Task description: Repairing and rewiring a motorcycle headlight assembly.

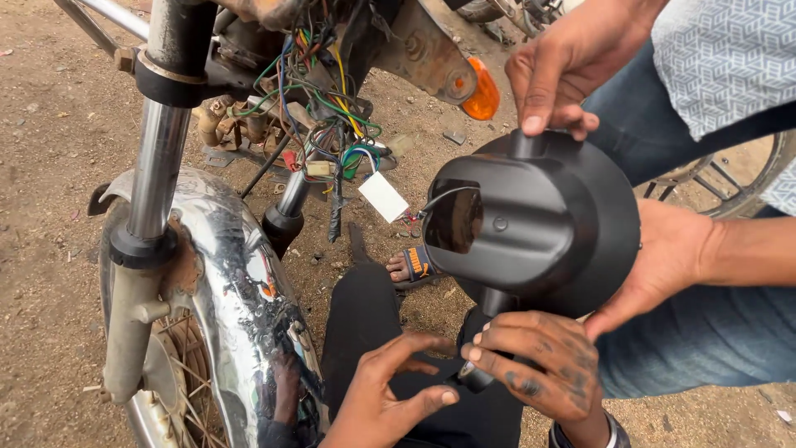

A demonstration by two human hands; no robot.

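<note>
A black headlight housing (pixel 547 224) hangs in the middle of the view, its open back facing left. Another person's hands hold it, one on the top stub (pixel 551 70) and one under its right rim (pixel 663 265). My right hand (pixel 539 365) is below the housing, fingers pinched on a small black fitting (pixel 477 379) at the end of the lower stub. My left hand (pixel 390 394) lies beside it with its fingers spread. One fingertip nearly touches the fitting, and the hand holds nothing.
A motorcycle front stands at the left: chrome mudguard (pixel 240 290), fork leg (pixel 157 166), a loose bundle of coloured wires (pixel 332 124), an orange indicator (pixel 481 91). A sandalled foot (pixel 410 265) rests on the dirt ground. The other person's jeans (pixel 705 340) fill the right.
</note>
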